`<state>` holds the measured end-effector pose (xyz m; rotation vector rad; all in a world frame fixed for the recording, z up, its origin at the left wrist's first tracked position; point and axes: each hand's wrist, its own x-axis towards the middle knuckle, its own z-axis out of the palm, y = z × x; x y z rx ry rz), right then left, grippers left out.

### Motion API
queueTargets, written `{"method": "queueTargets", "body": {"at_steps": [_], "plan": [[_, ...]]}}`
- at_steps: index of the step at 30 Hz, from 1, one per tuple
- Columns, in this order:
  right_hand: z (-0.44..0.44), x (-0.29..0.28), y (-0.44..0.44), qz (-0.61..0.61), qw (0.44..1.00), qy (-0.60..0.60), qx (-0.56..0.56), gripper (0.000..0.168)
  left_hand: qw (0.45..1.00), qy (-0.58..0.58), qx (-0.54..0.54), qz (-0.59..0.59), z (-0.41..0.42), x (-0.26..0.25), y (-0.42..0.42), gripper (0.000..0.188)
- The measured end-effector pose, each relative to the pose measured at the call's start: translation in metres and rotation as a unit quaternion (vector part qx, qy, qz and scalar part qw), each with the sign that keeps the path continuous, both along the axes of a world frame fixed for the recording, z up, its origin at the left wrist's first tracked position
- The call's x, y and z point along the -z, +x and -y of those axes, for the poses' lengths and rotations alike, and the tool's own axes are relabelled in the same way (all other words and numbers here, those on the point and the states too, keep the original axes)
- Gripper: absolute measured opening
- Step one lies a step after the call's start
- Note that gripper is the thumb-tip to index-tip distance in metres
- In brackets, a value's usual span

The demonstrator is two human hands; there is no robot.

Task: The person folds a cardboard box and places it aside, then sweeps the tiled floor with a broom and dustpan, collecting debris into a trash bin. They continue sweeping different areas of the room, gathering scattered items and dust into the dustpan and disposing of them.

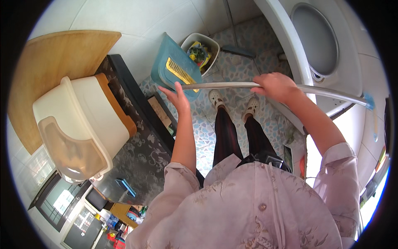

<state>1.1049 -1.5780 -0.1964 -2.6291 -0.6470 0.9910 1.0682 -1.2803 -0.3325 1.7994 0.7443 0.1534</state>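
A long metal pole [230, 84] runs across the view above the floor, and my right hand [275, 87] is closed around it. At its left end is a blue dustpan [174, 70] with a yellow comb-like strip of teeth, hanging over the tiled floor. My left hand [178, 98] is raised close to the dustpan and that end of the pole, fingers spread, not gripping it. Blue tape or plastic wraps the pole's right end. Beyond the dustpan stands a white waste bin [214, 49] with colourful wrappers and green scraps inside.
On the left, a cream and orange lidded container [90, 109] sits on a dark patterned cabinet [133, 155], beside a wooden board [59, 77]. A broom [238, 50] leans by the tiled wall. A white washbasin [348, 46] is on the right. A low box lies near the cabinet.
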Motion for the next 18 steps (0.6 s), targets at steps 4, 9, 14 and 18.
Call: {"method": "queueTargets", "body": {"at_steps": [4,9,14,18], "plan": [[0.004,-0.014,-0.013,0.079,0.994,0.003,-0.074,0.026,0.997,-0.07,-0.025,0.0,0.003,-0.016,-0.037,0.086],[-0.002,-0.027,-0.052,0.067,0.994,-0.029,-0.087,0.023,0.902,-0.342,-0.227,-0.135,0.008,-0.008,-0.066,0.071],[-0.003,-0.02,-0.079,0.048,0.996,-0.041,-0.062,0.022,0.846,-0.463,-0.215,-0.153,0.018,0.019,-0.092,0.064],[0.001,-0.013,-0.081,0.061,0.996,-0.021,-0.062,0.023,0.835,-0.492,-0.177,-0.169,0.034,0.014,-0.099,0.069]]}}
